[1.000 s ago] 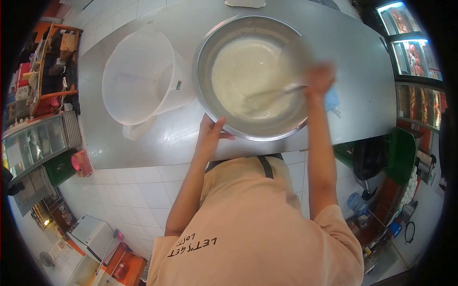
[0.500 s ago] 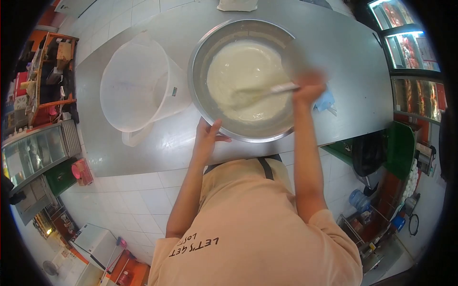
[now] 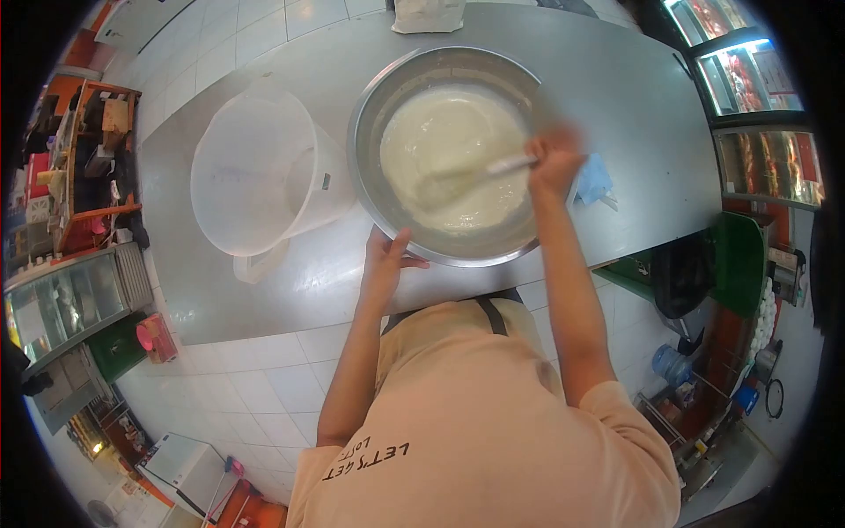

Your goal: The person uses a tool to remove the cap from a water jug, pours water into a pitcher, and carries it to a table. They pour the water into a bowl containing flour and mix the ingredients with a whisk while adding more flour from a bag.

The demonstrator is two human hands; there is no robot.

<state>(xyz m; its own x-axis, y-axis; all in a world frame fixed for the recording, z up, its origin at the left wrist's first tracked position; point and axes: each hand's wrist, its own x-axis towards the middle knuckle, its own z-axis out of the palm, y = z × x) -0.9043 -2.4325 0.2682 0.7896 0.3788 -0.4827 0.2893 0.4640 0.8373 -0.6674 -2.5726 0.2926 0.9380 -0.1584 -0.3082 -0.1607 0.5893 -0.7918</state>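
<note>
A wide steel mixing bowl (image 3: 368, 195) on the metal table holds a pale, creamy liquid (image 3: 444, 123). My right hand (image 3: 554, 165) is closed around the light handle of a whisk (image 3: 510, 165), over the bowl's right side. The whisk's head is blurred and dips into the liquid left of the handle. At the bowl's near-left edge, my left hand (image 3: 387, 266) grips the rim, thumb on the outside near side and some fingers hidden beneath the bowl. A large translucent plastic pitcher (image 3: 251, 180) lies just left of the bowl.
A light blue cloth or packet (image 3: 594, 180) rests right of the bowl. Beyond the bowl, a whitish bag (image 3: 429, 15) stands at the table's far edge. Lit display coolers (image 3: 748, 79) line the right, and an orange shelf (image 3: 106, 150) stands left. The table's front edge (image 3: 290, 333) is near my body.
My right hand and the whisk have shifted slightly left within the bowl, still blurred by motion. The whole view has tilted a little; my left hand keeps its hold on the rim.
</note>
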